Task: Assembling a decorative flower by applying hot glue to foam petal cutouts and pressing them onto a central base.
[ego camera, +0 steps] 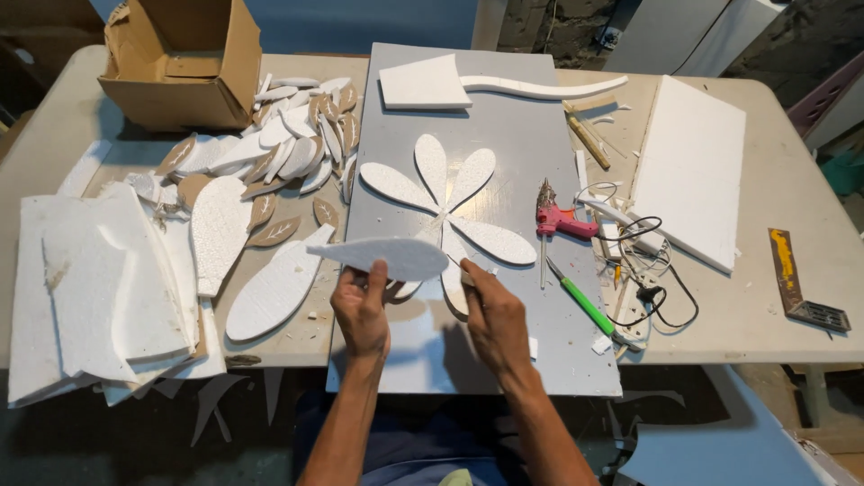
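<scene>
My left hand (pixel 361 306) pinches a white foam petal (pixel 391 256) and holds it flat above the grey board (pixel 531 135). My right hand (pixel 490 310) rests at the lower edge of the foam flower (pixel 441 193), whose several petals lie fanned out on the board. Its fingers touch the lowest petal near the flower's centre. I cannot tell whether the right hand grips a small tool or only presses on the foam.
A pink glue gun (pixel 560 219) with its black cable and a green-handled knife (pixel 580 301) lie right of the flower. Foam and brown leaf shapes (pixel 288 135), a cardboard box (pixel 184 58), foam sheets (pixel 99 288) sit left; a foam slab (pixel 688 171) right.
</scene>
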